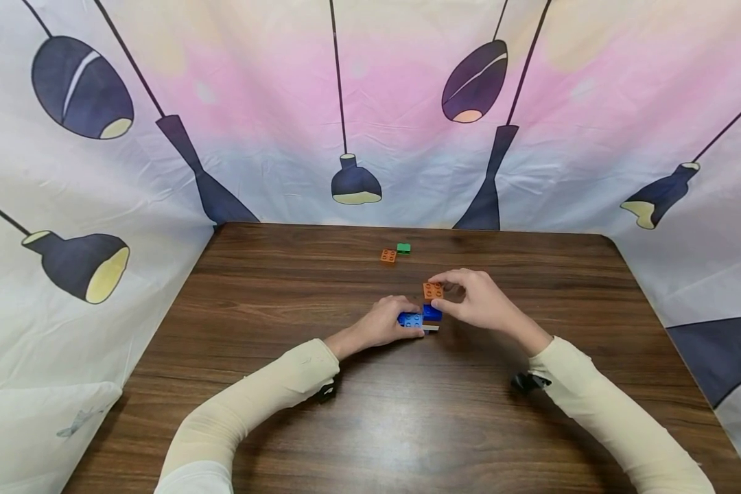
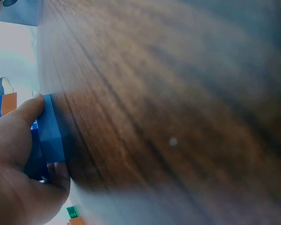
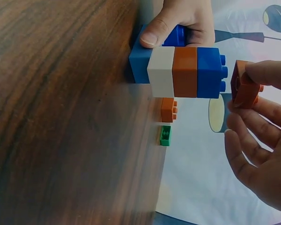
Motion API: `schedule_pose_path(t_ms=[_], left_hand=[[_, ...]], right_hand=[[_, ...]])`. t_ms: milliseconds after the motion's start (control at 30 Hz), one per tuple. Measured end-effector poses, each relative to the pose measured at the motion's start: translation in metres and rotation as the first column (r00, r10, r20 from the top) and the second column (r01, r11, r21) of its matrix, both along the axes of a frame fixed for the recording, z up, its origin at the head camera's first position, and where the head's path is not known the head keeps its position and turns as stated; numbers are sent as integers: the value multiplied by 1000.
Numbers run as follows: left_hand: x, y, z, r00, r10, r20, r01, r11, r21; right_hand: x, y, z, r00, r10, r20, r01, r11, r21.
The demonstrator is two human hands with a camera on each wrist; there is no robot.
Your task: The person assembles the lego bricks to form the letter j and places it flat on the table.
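My left hand [image 1: 387, 321] grips the light blue bottom brick [image 3: 139, 61] of a stack standing on the table. On that base sit a white brick [image 3: 161, 72], an orange brick [image 3: 184, 72] and, at the top, a dark blue brick [image 3: 209, 72] with bare studs. Another blue brick [image 3: 174, 36] shows partly behind the left thumb. Between thumb and fingertips, my right hand [image 1: 478, 302] pinches a loose orange brick [image 1: 433, 291]. In the right wrist view, a narrow gap separates this brick from the stack's top studs.
Farther back on the wooden table [image 1: 296, 274] lie an orange brick [image 1: 388, 256] and a green brick [image 1: 404, 248], close together. Beyond the table's far edge hangs a cloth backdrop [image 1: 284, 137] printed with lamps.
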State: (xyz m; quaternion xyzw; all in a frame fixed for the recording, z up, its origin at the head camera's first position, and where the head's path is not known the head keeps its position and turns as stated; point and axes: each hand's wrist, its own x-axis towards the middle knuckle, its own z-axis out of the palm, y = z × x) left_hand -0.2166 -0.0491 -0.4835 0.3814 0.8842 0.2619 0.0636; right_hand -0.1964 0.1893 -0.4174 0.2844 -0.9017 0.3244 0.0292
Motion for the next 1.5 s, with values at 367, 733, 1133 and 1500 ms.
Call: schedule_pose_path(t_ms=[367, 733, 1133, 1500], left_hand=[[1, 0, 1, 1000, 8, 12, -8, 1000, -10], [1, 1, 1, 1000, 13, 15, -13, 1000, -10], [1, 1, 2, 999, 24, 30, -23, 999, -29], [2, 1, 3, 999, 36, 38, -34, 999, -40]], right_hand=[[6, 1, -9, 1000, 25, -8, -25, 1000, 9], [8, 3, -9, 999, 35, 5, -35, 999, 8], [7, 2, -8, 999, 42, 12, -42, 999, 9], [5, 1, -5, 998, 32, 51, -33, 999, 15]])
